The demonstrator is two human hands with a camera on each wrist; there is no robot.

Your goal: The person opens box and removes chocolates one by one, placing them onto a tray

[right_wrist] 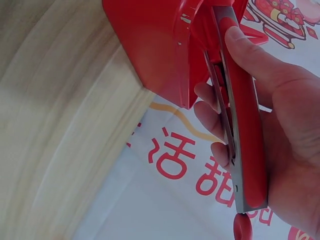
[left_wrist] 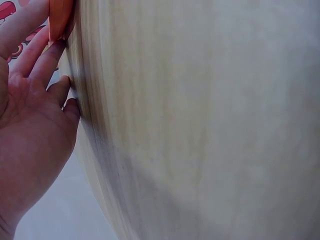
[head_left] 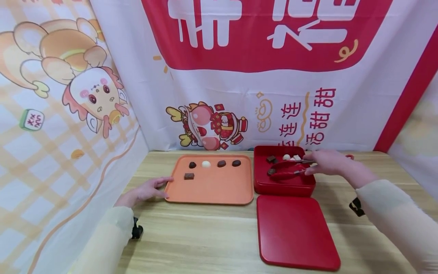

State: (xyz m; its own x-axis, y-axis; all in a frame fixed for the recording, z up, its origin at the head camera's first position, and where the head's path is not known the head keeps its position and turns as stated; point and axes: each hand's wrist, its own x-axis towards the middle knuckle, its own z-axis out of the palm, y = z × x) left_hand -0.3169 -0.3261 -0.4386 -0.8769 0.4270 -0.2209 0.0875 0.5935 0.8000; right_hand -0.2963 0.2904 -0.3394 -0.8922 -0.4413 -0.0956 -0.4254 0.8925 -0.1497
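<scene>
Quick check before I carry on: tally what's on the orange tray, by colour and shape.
Dark rounded pieces: 3
Dark rectangular piece: 1
White piece: 1
Total on the orange tray: 5

Pale cream left sleeve, plain and long, matching right sleeve, small black fitting beside the left one, second black fitting (details too small to tell) beside the right.

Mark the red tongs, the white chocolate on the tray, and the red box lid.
Red tongs (right_wrist: pixel 247 135), right wrist view: red handle.
White chocolate (head_left: pixel 206 164), head view: middle of its top.
Red box lid (head_left: pixel 296 230), head view: middle.
</scene>
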